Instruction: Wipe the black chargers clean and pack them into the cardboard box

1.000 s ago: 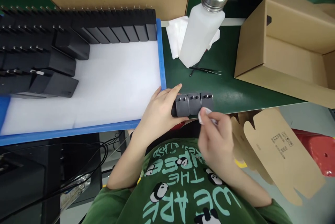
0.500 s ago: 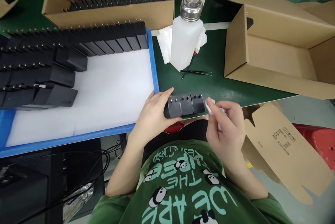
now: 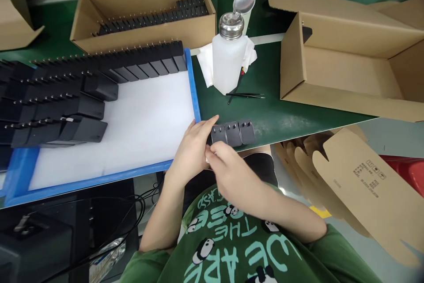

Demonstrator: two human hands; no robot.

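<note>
Now, from the head view, your left hand (image 3: 191,152) wraps its fingers around the left end of a row of three dark adapters (image 3: 234,133) at the near edge of the green surface (image 3: 281,115), just beside the blue tray (image 3: 195,93). Your right hand (image 3: 232,172) pinches a small white wipe (image 3: 206,158) against that end.

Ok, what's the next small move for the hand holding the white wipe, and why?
Probably draw the right hand and its white wipe rightward along the row of three dark adapters: the wipe sits at the row's left end, the left hand steadies that end, and the other two faces lie uncovered.
</note>
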